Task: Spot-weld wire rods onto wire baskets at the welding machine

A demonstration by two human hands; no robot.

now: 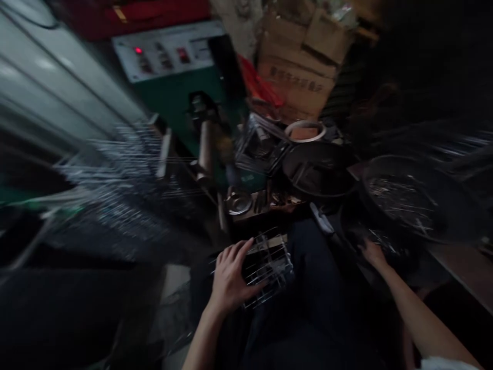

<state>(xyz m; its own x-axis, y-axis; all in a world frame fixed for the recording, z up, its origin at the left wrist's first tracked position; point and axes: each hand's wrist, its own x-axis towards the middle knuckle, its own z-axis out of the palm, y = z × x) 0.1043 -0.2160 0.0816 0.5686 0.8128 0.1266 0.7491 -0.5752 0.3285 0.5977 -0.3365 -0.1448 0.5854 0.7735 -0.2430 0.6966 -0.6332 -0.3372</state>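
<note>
A small wire rack (269, 271) of crossed metal rods lies across the person's lap. My left hand (233, 272) rests at its left side, thumb and fingers spread apart around the near edge. On the right, my right hand (373, 252) reaches into a dark basin (352, 226) that holds thin metal pieces; its fingertips are dim and blurred, so what they hold, if anything, cannot be made out.
A green machine (165, 97) with a lit red lamp stands ahead. Bundled wire pieces (119, 180) are heaped at the left. Round black pans (319, 169) and a larger pan of metal rods (404, 200) stand at the right, cardboard boxes (296, 77) behind.
</note>
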